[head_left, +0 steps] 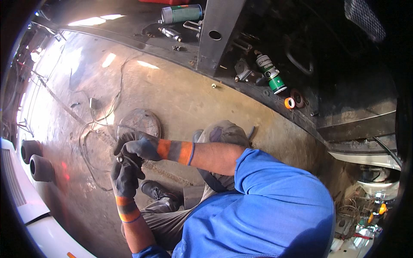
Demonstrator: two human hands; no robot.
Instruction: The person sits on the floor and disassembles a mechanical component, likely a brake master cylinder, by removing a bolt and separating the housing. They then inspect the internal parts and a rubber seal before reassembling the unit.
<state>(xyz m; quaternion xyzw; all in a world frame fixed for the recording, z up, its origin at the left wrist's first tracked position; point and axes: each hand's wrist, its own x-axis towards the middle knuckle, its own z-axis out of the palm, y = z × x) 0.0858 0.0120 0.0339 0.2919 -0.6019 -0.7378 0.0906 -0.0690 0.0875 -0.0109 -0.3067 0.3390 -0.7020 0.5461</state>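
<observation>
My two hands wear dark grey gloves with orange and grey cuffs and meet at the left of the head view. A small, shiny metal piece with a round end (120, 159) sits between them; its kind is too small to tell. My left hand (125, 177) is closed around it from below. Over it bends my right hand (140, 145), its fingers curled at the same piece, with the fingertips partly hidden. Just beyond the hands, a round, worn metal disc (144, 121) lies on the concrete floor.
Thin cables (91, 124) loop across the floor beside the disc. Two dark cylinders (41, 168) stand at the left. Along a dark metal frame (219, 36) lie a green-and-white spray can (269, 73), an orange-rimmed roll (289, 103) and a grey-green can (181, 14). My shoe (160, 190) rests below.
</observation>
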